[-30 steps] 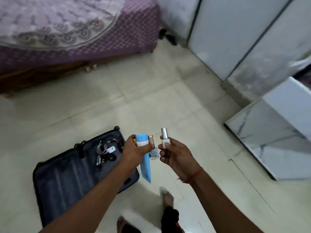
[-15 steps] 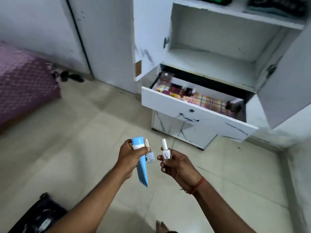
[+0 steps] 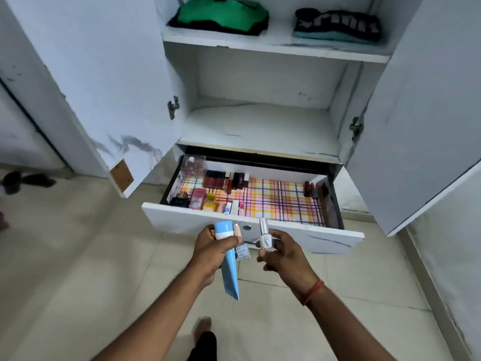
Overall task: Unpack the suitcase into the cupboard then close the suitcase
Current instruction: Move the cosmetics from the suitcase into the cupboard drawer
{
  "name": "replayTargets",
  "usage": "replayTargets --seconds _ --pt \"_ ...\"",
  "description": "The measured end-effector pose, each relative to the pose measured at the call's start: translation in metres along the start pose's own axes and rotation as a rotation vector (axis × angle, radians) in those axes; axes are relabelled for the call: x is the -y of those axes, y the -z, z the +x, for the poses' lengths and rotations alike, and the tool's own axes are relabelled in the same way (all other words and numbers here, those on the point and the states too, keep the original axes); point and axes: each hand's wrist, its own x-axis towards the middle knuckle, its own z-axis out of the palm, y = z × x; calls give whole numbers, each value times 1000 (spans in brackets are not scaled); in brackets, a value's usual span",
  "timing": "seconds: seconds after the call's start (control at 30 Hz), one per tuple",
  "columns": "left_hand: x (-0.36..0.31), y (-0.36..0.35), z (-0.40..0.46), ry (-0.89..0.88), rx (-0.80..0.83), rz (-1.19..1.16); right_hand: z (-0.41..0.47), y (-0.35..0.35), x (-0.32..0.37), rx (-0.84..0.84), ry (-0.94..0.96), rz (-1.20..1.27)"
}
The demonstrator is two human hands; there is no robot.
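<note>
Left hand fingers clamped around a blue tube, cap up, tail hanging down past the palm; same grip also pins a small clear bottle with a rose-gold cap against the tube's right side. Right hand pinches a white nail-polish bottle upright, thumb and fingertips closed on its body, silver cap on top. Both hands sit just in front of the near face of the open drawer, hands close together but not touching.

Cupboard stands with both doors open. Drawer pulled out, floor lined with a plaid sheet. Contents bunch at the left: clear plastic box in the far-left corner, a row of dark red lipstick-type tubes along the far wall, a pink pack, a yellow bottle and several small bottles against the near-left wall. A few small items in the far-right corner. Middle and right of the liner bare.

Shelf directly above the drawer holds nothing visible. Upper shelf: folded green garment on dark cloth at left, dark folded cloth with white print on a teal piece at right.

Suitcase out of frame.
</note>
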Motion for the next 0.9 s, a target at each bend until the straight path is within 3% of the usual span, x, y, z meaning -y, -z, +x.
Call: replayTargets --seconds 0.33,0.6,0.9 --pt "-65 -26 140 20 194 211 113 3 27 -337 36 56" --pt "-69 -98 224 42 243 273 194 66 14 -506 3 -39" --pt "-59 -175 283 180 191 258 282 156 -23 -451 -180 -360"
